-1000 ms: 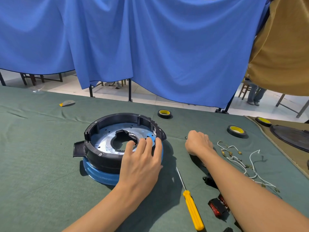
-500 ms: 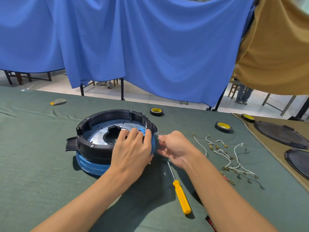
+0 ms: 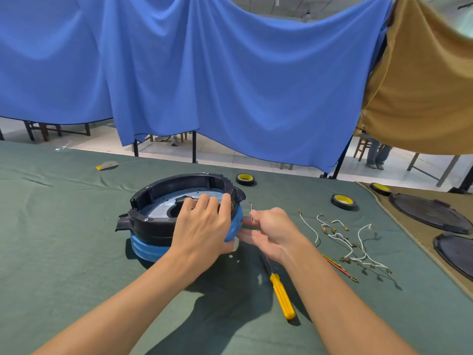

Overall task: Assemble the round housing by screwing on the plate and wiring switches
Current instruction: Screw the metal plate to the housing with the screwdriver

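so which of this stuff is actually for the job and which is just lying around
In use: round housing, metal plate inside it, left hand holding its rim, right hand pinching a thin wire, white wires, yellow screwdriver.
Lying about: three tape rolls, two black lids, yellow-grey scrap.
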A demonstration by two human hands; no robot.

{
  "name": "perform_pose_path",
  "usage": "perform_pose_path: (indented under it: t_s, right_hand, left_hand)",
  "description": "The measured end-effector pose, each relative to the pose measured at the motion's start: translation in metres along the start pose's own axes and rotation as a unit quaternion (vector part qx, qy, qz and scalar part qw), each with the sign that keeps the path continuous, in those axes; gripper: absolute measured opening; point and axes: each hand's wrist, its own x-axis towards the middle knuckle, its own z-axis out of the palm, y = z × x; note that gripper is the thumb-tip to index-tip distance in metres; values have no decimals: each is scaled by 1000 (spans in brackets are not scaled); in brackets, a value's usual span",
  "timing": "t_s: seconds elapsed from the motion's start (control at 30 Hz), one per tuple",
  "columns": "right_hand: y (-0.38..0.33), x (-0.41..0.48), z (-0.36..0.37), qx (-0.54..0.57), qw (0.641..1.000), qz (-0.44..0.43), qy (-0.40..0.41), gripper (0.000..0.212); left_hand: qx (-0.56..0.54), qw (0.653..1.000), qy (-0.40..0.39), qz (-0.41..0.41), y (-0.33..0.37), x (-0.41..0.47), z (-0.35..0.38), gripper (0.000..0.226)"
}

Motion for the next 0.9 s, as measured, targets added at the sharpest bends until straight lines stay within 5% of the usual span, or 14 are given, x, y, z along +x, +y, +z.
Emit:
perform_pose_path:
  t_s: [0.33, 0.5, 0.57, 0.7, 0.77, 0.9]
  right_hand:
    - [-20, -34, -33, -72, 993, -78, 57, 15]
    - [-49, -59, -27, -58, 990, -127, 19, 21]
    - [-61, -69, -25, -56, 988, -141, -1, 25]
    - [-78, -89, -19, -70, 983, -156, -60, 30]
    - [-82, -97, -15, -65, 980, -166, -85, 28]
    - [-86, -109, -6, -76, 976, -178, -102, 24]
  left_hand:
    - [-62, 986, 142, -55, -5, 7, -42, 86]
    - [-239, 939, 131, -209, -19, 27, -91, 79]
    - [-360, 881, 109, -287, -33, 34, -105, 64]
    - [-633, 687, 89, -345, -63, 36, -122, 39]
    - [-690, 618, 72, -371, -74, 32, -122, 29]
    - [-760, 499, -38, -415, -101, 21, -108, 50]
